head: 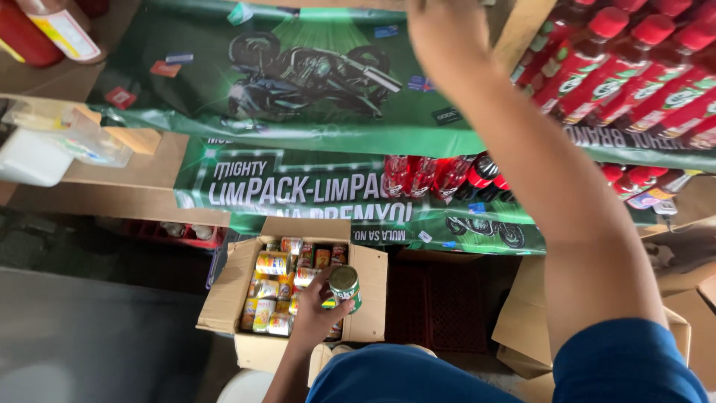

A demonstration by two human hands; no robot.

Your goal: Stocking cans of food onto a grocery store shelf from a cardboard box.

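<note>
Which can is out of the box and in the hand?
The green-labelled can with the gold top. The left hand grips it above the cardboard box, while the other cans lie packed inside.

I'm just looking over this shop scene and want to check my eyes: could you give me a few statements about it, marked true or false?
1. The left hand holds a green-labelled can. True.
2. The cardboard box is empty. False: it holds many cans.
3. The right hand reaches up to the shelf. True.
4. The bottles on the right have blue caps. False: red caps.
</note>
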